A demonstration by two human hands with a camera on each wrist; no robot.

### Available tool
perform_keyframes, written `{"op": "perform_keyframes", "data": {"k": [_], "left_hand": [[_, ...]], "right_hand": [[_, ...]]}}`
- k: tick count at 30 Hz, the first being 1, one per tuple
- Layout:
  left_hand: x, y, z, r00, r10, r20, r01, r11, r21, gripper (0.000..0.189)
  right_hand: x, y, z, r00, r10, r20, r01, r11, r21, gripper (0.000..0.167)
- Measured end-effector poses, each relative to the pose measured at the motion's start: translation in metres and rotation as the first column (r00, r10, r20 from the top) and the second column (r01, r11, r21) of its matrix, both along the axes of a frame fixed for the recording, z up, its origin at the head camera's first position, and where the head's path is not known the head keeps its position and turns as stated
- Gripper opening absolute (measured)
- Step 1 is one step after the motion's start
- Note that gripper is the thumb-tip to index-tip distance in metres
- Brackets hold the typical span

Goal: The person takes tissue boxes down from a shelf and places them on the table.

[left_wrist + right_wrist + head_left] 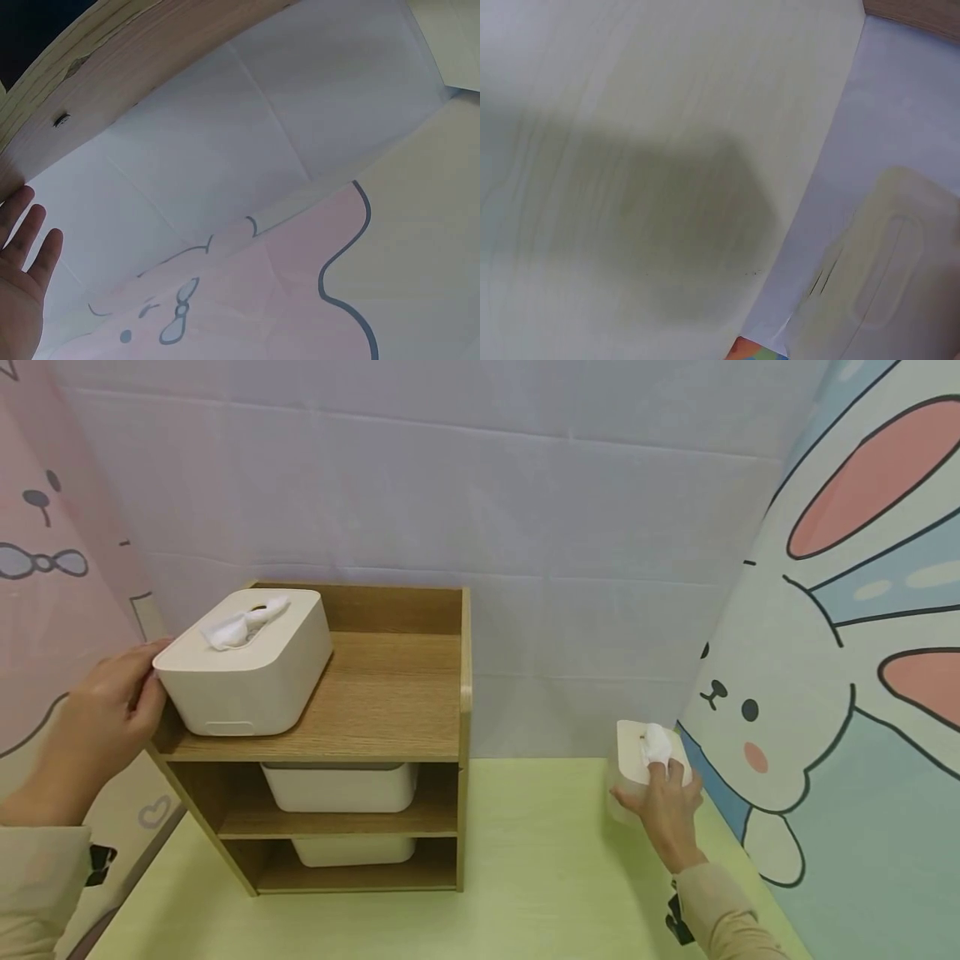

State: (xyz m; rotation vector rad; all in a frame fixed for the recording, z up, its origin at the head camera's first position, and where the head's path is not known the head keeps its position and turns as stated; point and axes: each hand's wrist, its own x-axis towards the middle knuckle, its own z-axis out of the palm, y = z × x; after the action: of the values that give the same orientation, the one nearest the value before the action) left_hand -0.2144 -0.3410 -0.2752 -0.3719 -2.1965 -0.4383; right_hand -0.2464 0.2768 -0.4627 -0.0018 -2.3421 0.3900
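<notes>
My right hand (660,817) holds the small tissue box (632,768) at the far right of the table (525,860), thumb on its left side, fingertips by the tissue. My left hand (111,714) rests against the left side of the shelf (397,718), near the large tissue box (240,693); three fingers (31,225) stretch out straight.

I judge the left hand to be steadying the shelf while the right handles the small box. I would take its weight by the side walls, spare the tissue, stay level, and avoid the right wall.

I cannot tell whether the small box's base touches the table: my right wrist view is blurred and cuts it off. Nor can I tell whether my left hand touches the large box. Shelf boards hide the upper part of the lower white bin (352,853).
</notes>
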Motion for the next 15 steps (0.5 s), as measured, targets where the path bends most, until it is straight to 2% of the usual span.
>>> {"op": "perform_keyframes", "data": {"k": [15], "left_hand": [[0.0, 0.0, 0.0, 1.0, 0.009, 0.013, -0.009, 1.0, 0.002, 0.036]], "right_hand": [[0.0, 0.014, -0.027, 0.997, -0.02, 0.073, 0.022, 1.0, -0.02, 0.065]]}}
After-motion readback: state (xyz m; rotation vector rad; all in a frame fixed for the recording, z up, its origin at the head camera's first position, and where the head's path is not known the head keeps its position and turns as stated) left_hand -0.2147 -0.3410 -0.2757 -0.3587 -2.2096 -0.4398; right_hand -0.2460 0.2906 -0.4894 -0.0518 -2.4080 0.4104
